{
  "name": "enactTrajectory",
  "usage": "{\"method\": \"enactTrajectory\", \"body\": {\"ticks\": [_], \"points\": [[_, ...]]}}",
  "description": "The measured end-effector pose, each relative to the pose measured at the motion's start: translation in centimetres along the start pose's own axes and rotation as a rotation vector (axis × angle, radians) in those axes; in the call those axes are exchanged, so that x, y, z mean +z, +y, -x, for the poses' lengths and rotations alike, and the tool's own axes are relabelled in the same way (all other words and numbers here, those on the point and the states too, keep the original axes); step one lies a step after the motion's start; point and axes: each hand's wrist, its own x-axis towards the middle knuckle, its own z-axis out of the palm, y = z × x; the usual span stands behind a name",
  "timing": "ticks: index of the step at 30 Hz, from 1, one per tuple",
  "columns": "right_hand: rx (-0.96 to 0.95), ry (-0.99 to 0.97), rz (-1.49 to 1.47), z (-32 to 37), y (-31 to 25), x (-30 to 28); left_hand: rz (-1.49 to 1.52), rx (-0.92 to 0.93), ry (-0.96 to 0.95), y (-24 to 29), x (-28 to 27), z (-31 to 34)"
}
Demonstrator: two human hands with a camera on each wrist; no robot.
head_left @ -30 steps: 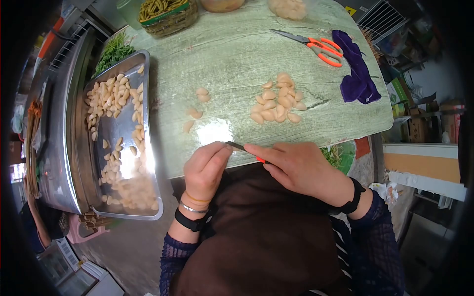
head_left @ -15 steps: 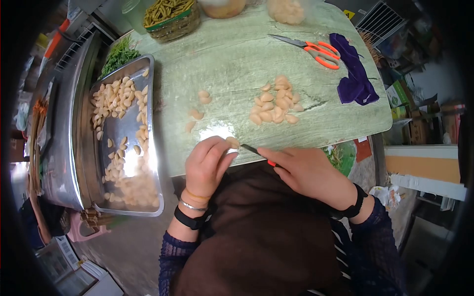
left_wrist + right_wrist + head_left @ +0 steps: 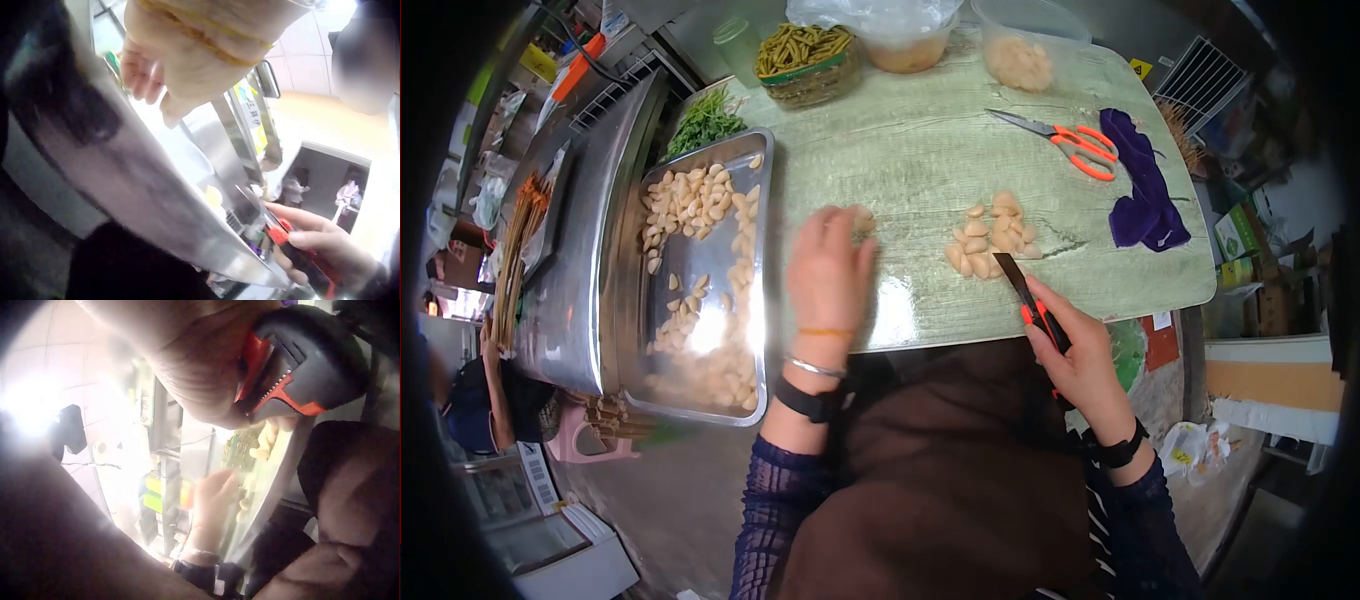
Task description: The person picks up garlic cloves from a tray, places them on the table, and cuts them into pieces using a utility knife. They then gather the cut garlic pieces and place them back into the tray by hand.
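My left hand (image 3: pixel 828 275) is over the left part of the green table (image 3: pixel 910 150), fingers pointing forward and blurred, thumb apart. Pale peeled garlic cloves (image 3: pixel 865 222) show beside its fingertips. The left wrist view shows this hand (image 3: pixel 187 69) with no thing visible between fingers and thumb. My right hand (image 3: pixel 1090 355) grips a red-and-black utility knife (image 3: pixel 1040 312), its dark blade angled up and left. The blade tip overlaps the edge of a pile of garlic cloves (image 3: pixel 975 245). In the right wrist view the knife handle (image 3: pixel 312 362) fills the palm.
Left of the table stands a metal tray (image 3: pixel 712 250) with many garlic cloves, green herbs (image 3: pixel 705 125) behind it. Orange-handled scissors (image 3: pixel 1065 145) and a purple cloth (image 3: pixel 1140 190) lie at the right. Along the back stand a container of green beans (image 3: pixel 810 70) and plastic tubs (image 3: pixel 1020 60).
My hands have moved apart from the table's front edge: the left forward over the loose cloves, the right rightward with the knife. The clove at the left fingertips no longer shows there. The head view has shifted.
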Motion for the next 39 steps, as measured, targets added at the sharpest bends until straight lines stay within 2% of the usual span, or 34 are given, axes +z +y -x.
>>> {"method": "enactTrajectory", "body": {"ticks": [2,5,6,9,11,15,17,19,23,24,30,34,39], "points": [[-0.012,-0.008,-0.018,0.0,0.3,0.7,-0.058,-0.062,-0.061,-1.3,-0.7,-0.5],[-0.055,-0.031,-0.037,-0.4,-0.2,1.3,0.019,0.008,-0.102,-1.6,0.5,-0.8],[-0.143,-0.004,-0.009,-0.6,-0.1,1.6,0.016,-0.023,-0.1,-1.3,0.7,-0.8],[-0.046,-0.063,-0.053,-0.5,-0.2,1.5,0.007,-0.076,-0.103,-0.8,1.3,-1.1],[-0.109,-0.041,-0.033,-0.5,-0.1,1.8,0.002,-0.063,-0.115,-1.4,1.9,-1.2],[-0.285,-0.12,0.062,-0.7,-1.3,2.1,0.097,0.013,0.064,-0.8,1.3,-0.9],[-0.285,-0.216,0.225,-0.6,-2.2,2.2,0.214,0.0,0.13,0.5,-0.4,-0.1],[-0.306,-0.264,0.414,-0.9,-2.6,2.2,0.278,0.005,0.03,1.5,-1.6,1.2],[-0.259,-0.107,0.65,-2.6,-2.2,1.2,0.357,0.104,-0.118,2.3,-1.8,4.6],[-0.204,-0.124,0.588,-3.2,-2.2,0.7,0.406,0.122,-0.165,2.4,-1.5,5.2],[-0.239,-0.224,0.237,-2.2,-3.1,1.0,0.348,0.231,-0.104,1.8,-0.7,6.2],[-0.272,-0.222,0.221,-1.8,-3.4,2.0,0.327,0.273,-0.083,1.9,-1.1,6.4],[-0.252,-0.337,0.294,-1.8,-3.4,2.2,0.307,0.303,-0.05,1.6,-0.9,6.7]]}}
